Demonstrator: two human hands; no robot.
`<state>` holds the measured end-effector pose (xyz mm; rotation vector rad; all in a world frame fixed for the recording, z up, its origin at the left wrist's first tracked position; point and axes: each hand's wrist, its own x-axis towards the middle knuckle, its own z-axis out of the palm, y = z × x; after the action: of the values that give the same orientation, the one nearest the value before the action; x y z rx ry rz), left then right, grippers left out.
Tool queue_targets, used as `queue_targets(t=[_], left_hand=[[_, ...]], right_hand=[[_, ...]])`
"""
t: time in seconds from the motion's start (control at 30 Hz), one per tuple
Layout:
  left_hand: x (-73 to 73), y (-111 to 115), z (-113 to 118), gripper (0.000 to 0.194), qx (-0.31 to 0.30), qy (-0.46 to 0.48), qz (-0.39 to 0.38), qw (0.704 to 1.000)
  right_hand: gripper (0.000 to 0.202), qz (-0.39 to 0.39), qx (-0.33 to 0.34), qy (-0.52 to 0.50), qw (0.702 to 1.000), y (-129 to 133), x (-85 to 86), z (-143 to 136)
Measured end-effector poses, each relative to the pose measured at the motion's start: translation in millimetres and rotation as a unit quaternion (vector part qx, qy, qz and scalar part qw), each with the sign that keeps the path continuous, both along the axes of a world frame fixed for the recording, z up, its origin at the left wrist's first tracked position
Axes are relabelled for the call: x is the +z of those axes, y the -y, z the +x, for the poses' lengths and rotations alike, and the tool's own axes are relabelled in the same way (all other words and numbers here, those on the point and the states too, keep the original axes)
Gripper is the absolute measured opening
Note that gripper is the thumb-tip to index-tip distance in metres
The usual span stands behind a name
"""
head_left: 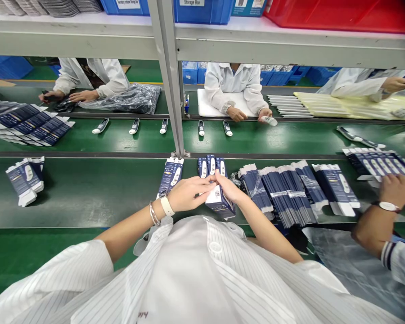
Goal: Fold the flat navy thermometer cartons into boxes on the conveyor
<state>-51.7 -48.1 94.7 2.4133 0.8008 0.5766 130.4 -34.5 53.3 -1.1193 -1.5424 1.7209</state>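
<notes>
Both my hands meet over a blue and white carton [222, 203] near the bench's front edge. My left hand [191, 192] reaches in from the left, its fingers against the white end with a small square code. On the other side my right hand [227, 186] is wrapped round the same carton, thumb and fingers near the top. Just beyond my fingers, small blue boxes [202, 167] stand in a row. A flat carton [171, 174] lies left of them, by my left wrist. Bundles of folded blue cartons [286, 193] lie to the right.
A metal post [171, 81] rises ahead, under a shelf [77, 39]. Behind it, handheld devices [134, 126] lie on a green belt. People in white coats sit across. A person's arm [378, 225] reaches in at right. Cartons [26, 180] lie at left.
</notes>
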Motion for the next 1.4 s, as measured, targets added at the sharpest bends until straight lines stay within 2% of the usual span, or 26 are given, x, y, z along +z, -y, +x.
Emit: queue_targets(t=[0.1, 0.17, 0.27, 0.37, 0.43, 0.5, 0.57, 0.7, 0.87, 1.03, 1.27, 1.33, 1.4], left_hand=[[-0.5, 8, -3, 0.032, 0.003, -0.068, 0.079, 0.995], [-2.2, 9, -6, 0.032, -0.005, -0.089, 0.098, 0.991], [-6.1, 4, -11, 0.032, -0.005, -0.042, 0.069, 0.997], [-8.7, 0, -10, 0.036, 0.035, 0.038, 0.028, 0.998], [-9.4, 1, -5, 0.045, 0.053, 0.033, 0.023, 0.998], [-10.2, 3, 0, 0.065, 0.051, 0.000, 0.028, 0.998], [-11.7, 6, 3, 0.076, 0.045, -0.018, 0.035, 0.998], [-15.7, 9, 3, 0.066, 0.053, 0.013, 0.032, 0.998], [-17.3, 11, 0, 0.066, 0.055, 0.047, -0.002, 0.997], [-16.9, 14, 3, 0.072, 0.052, 0.047, -0.003, 0.998], [-17.7, 13, 4, 0.063, 0.047, 0.086, 0.001, 0.995], [-22.9, 11, 2, 0.064, 0.054, 0.088, -0.004, 0.995], [-35.6, 12, 0, 0.072, 0.107, 0.103, -0.032, 0.988]], right_hand=[[0.065, -0.007, 0.002, -0.010, 1.000, 1, 2.2, 0], [0.065, -0.008, 0.005, -0.009, 1.000, 1, 2.5, 1], [0.064, -0.009, -0.004, -0.007, 1.000, 0, 1.2, 2], [0.063, -0.007, -0.019, -0.022, 1.000, 0, 0.4, 1], [0.062, 0.004, -0.025, -0.022, 0.999, 0, 1.2, -1], [0.061, 0.016, -0.032, -0.015, 0.999, 1, 3.3, -2], [0.060, 0.020, -0.041, -0.010, 0.999, 1, 5.9, -3], [0.060, 0.018, -0.032, -0.010, 0.999, 3, 9.7, -5], [0.059, 0.023, -0.017, -0.016, 0.999, 3, 8.8, -5], [0.061, 0.038, -0.018, -0.010, 0.999, 3, 11.7, -6], [0.060, 0.053, -0.016, 0.000, 0.998, 5, 16.5, -6], [0.060, 0.033, -0.042, -0.018, 0.998, 4, 10.3, -8], [0.062, -0.002, -0.111, -0.048, 0.993, 1, -1.9, -12]])
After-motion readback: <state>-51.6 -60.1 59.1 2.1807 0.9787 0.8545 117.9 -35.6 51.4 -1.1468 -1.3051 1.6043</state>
